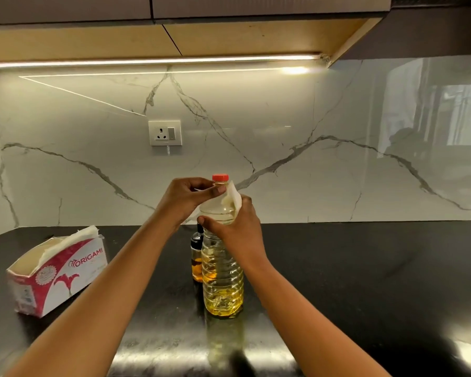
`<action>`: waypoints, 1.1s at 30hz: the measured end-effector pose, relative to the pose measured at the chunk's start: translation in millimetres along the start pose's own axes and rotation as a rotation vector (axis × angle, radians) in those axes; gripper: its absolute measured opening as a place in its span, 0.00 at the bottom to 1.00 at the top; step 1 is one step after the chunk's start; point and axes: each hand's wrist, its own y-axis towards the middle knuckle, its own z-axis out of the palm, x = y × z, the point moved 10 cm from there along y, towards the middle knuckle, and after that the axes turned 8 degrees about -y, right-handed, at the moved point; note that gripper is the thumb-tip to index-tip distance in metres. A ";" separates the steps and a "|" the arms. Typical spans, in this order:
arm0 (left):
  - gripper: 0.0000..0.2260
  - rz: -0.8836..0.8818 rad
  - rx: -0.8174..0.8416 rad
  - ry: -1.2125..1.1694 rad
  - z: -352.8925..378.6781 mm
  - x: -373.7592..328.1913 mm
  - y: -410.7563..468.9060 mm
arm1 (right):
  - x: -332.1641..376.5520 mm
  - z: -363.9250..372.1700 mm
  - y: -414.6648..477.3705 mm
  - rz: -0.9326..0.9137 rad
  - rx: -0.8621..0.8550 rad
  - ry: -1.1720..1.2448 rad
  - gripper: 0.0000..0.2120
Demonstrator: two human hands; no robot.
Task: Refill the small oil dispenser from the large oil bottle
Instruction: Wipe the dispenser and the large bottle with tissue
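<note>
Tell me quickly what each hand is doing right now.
Left hand: closed, pinching a tissue at the neck of the large oil bottle.
Right hand: closed, gripping the bottle's shoulder over that tissue.

Your large oil bottle (223,281) was clear plastic, smooth up top and ribbed lower down, with a red plastic cap (220,177). The tissue (233,198) was soft white paper, matt and a bit crumpled. The counter (365,268) was black, smooth and glossy. The wall (256,118) looked like shiny white marble. The tissue pack (63,273) had a glossy wrapper.
</note>
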 end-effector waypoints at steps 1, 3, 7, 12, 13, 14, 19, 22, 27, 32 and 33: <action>0.07 0.023 -0.045 0.059 -3.1 -4.8 -0.9 | 1.6 -0.1 -2.4 -0.002 -0.020 -0.014 0.36; 0.08 0.047 -0.069 0.152 -3.9 -11.7 -0.4 | 4.2 -1.4 -7.1 -0.018 -0.063 -0.054 0.36; 0.07 0.013 -0.047 0.224 -6.2 -9.2 4.8 | 10.7 6.2 -26.8 -0.128 -0.051 -0.113 0.38; 0.04 -0.011 0.074 0.204 -3.7 -5.6 9.0 | 0.5 12.3 -15.8 -0.026 0.071 0.143 0.30; 0.07 -0.019 0.092 0.201 -2.7 -4.6 10.2 | -5.4 14.1 -4.8 0.065 0.117 0.210 0.29; 0.10 -0.026 0.103 0.195 -2.0 -3.4 11.4 | -11.7 15.9 5.3 0.152 0.163 0.261 0.28; 0.13 -0.040 0.167 0.151 1.6 1.9 12.0 | -4.1 -0.1 -6.9 0.077 0.094 0.252 0.19; 0.12 -0.027 0.190 0.142 1.7 2.0 12.9 | 3.8 -5.7 -24.2 -0.009 0.029 0.336 0.18; 0.17 -0.015 0.276 0.092 8.1 -4.0 11.8 | -26.9 13.3 7.6 0.469 0.236 0.551 0.16; 0.15 -0.023 0.361 0.014 15.1 1.1 14.0 | -13.3 -3.7 -6.1 0.246 0.144 0.356 0.13; 0.14 -0.020 0.368 0.001 15.1 3.3 14.0 | -5.9 -11.2 -13.0 0.141 0.077 0.297 0.15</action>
